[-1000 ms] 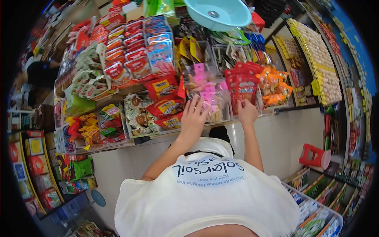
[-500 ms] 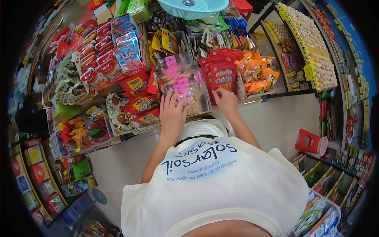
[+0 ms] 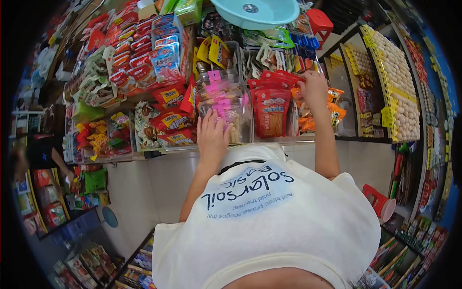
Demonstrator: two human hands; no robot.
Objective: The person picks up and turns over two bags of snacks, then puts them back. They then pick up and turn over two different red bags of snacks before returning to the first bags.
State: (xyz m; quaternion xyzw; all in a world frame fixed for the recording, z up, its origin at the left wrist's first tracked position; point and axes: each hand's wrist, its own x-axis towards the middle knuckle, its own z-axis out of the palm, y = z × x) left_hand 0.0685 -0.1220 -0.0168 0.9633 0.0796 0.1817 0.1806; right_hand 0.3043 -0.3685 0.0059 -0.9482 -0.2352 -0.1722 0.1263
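right hand [image 3: 314,89] has risen, pinching red packets [image 3: 272,111]; left hand [image 3: 211,137] open on clear bin [image 3: 240,131].

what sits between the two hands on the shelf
In the head view, a row of red snack packets stands between the left hand and the right hand.

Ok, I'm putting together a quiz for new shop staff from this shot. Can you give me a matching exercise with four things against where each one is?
Things:
1. left hand
2. right hand
3. pale blue basin
4. egg trays

Places:
A. stacked at the far right of the view
B. on the tops of the red packets
C. at the very top of the view
D. flat against the clear bin of pink-tagged packs

Pairs: 1-D, 2-B, 3-C, 4-A.
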